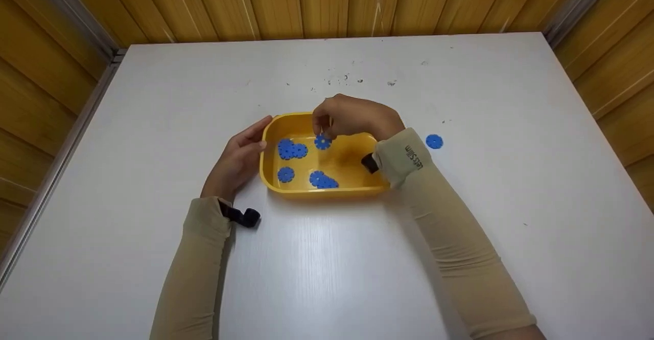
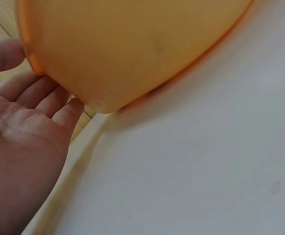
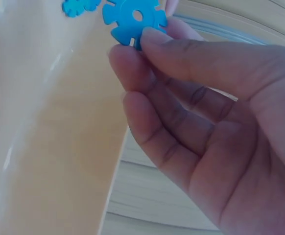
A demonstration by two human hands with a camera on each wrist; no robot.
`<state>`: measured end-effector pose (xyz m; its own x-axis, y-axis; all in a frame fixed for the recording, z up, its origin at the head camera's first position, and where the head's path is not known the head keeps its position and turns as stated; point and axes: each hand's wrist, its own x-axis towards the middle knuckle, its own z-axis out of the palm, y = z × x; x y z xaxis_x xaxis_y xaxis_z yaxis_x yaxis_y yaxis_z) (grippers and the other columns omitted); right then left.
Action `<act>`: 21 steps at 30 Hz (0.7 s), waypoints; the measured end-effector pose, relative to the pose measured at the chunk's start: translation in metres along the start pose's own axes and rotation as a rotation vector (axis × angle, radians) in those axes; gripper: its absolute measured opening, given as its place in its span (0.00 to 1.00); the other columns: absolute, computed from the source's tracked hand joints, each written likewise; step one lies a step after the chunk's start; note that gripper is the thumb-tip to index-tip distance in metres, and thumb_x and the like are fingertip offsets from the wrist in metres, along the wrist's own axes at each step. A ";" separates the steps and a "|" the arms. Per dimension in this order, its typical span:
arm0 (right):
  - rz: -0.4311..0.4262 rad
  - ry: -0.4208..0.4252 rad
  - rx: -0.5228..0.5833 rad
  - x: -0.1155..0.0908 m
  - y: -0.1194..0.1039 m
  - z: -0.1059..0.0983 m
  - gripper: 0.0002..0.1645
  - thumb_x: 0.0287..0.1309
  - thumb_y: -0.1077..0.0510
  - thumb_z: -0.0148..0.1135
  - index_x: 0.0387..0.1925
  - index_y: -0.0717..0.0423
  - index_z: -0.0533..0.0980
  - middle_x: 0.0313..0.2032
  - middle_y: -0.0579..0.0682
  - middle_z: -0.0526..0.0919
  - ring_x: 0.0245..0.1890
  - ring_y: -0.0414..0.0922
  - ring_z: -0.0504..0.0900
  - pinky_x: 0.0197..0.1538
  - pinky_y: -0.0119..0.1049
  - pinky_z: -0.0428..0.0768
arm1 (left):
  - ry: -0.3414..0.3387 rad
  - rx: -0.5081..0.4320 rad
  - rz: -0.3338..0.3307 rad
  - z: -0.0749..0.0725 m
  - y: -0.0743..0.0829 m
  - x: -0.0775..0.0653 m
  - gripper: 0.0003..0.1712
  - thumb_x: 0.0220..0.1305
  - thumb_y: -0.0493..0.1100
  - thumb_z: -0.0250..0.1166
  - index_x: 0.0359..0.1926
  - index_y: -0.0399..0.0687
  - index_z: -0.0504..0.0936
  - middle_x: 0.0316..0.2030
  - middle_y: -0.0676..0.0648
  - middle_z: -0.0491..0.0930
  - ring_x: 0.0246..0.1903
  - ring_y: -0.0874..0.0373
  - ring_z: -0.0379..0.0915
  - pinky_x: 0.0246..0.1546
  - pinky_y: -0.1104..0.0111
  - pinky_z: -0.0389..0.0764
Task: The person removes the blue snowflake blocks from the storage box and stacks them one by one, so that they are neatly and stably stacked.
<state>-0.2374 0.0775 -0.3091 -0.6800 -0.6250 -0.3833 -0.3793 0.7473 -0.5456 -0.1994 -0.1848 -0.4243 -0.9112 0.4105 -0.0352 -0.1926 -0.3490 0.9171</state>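
Note:
A yellow plastic tub (image 1: 327, 193) with rounded corners stands on the white table, several blue notched building discs (image 1: 286, 175) lying on its floor. My left hand (image 1: 240, 157) grips the tub's left end, thumb at the rim and fingers against the outer wall; the left wrist view shows this hand (image 2: 30, 117) beside the tub wall (image 2: 132, 49). Over the tub, my right hand (image 1: 355, 116) pinches one blue notched disc (image 1: 322, 142) by its edge. Thumb and fingertip on that disc (image 3: 125, 19) show plainly in the right wrist view.
To the right of the tub another blue notched disc (image 1: 434, 141) lies flat on the white table (image 1: 306, 258). Small dark marks (image 1: 360, 81) dot the tabletop behind the tub. Yellow wood-look panels (image 1: 322, 2) rise along the table's back and sides.

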 end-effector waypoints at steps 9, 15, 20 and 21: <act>-0.036 0.067 0.014 -0.021 0.012 -0.012 0.08 0.61 0.63 0.60 0.41 0.55 0.80 0.40 0.49 0.83 0.40 0.46 0.78 0.50 0.36 0.81 | 0.016 0.011 0.003 -0.001 0.001 -0.003 0.34 0.67 0.28 0.52 0.72 0.44 0.59 0.72 0.47 0.58 0.73 0.56 0.51 0.70 0.67 0.60; -0.029 0.119 0.014 -0.035 0.023 -0.018 0.09 0.61 0.64 0.60 0.43 0.57 0.80 0.42 0.50 0.84 0.43 0.47 0.79 0.51 0.39 0.82 | 0.033 0.008 -0.012 0.002 0.001 -0.003 0.34 0.66 0.28 0.53 0.72 0.45 0.60 0.72 0.49 0.59 0.72 0.58 0.53 0.70 0.66 0.62; -0.037 0.169 0.026 -0.047 0.036 -0.021 0.08 0.60 0.64 0.61 0.41 0.58 0.80 0.41 0.50 0.86 0.41 0.47 0.81 0.49 0.39 0.83 | 0.012 0.028 -0.005 0.003 -0.001 -0.001 0.33 0.67 0.29 0.52 0.72 0.46 0.60 0.72 0.48 0.59 0.73 0.57 0.52 0.70 0.65 0.60; -0.041 0.177 0.032 -0.049 0.038 -0.021 0.07 0.60 0.64 0.61 0.41 0.58 0.80 0.41 0.50 0.86 0.40 0.47 0.82 0.48 0.39 0.83 | 0.008 0.035 -0.001 0.003 -0.002 -0.001 0.33 0.67 0.29 0.52 0.72 0.46 0.60 0.72 0.48 0.58 0.73 0.57 0.52 0.71 0.65 0.60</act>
<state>-0.2319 0.1409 -0.2955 -0.7650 -0.6035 -0.2249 -0.3909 0.7127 -0.5825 -0.1970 -0.1825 -0.4249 -0.9141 0.4036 -0.0394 -0.1810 -0.3191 0.9303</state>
